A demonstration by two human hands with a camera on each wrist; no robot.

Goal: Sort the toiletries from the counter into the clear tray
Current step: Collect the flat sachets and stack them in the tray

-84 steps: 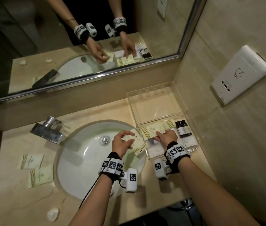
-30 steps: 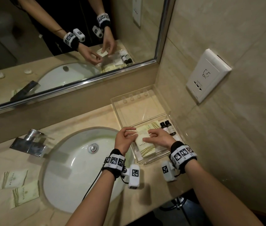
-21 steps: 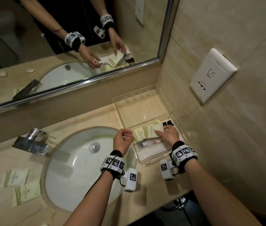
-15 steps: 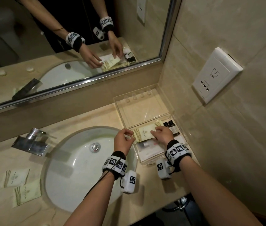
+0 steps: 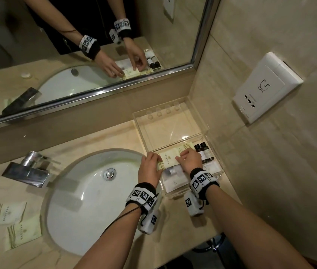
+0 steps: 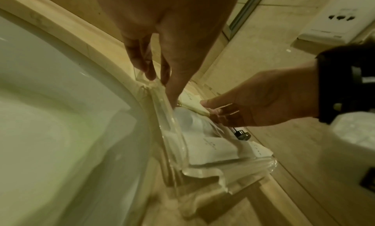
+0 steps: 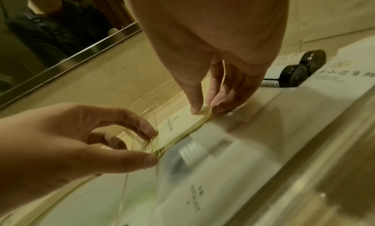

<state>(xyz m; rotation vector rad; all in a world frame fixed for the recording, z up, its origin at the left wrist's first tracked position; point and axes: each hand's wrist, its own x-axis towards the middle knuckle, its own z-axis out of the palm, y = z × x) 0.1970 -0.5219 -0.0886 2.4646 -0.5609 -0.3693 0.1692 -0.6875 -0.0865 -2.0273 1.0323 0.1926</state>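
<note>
Fingertips of both hands square a cream packet [image 5: 168,159] inside the clear tray [image 5: 215,172], at its sink-side edge — left hand [image 5: 149,166] pinching one end, right hand [image 5: 189,160] pinching the other (likely to seat it flat).

Premises: a hotel-type bathroom. Evidence: oval white undermount basin [image 5: 87,193] set in a beige marble-effect counter [image 5: 87,144], square chrome tap [image 5: 27,169], metal-framed wall mirror [image 5: 95,90], white shaver-marked wall socket [image 5: 266,86], branded pale guest-amenity sachets [image 5: 15,224].
</note>
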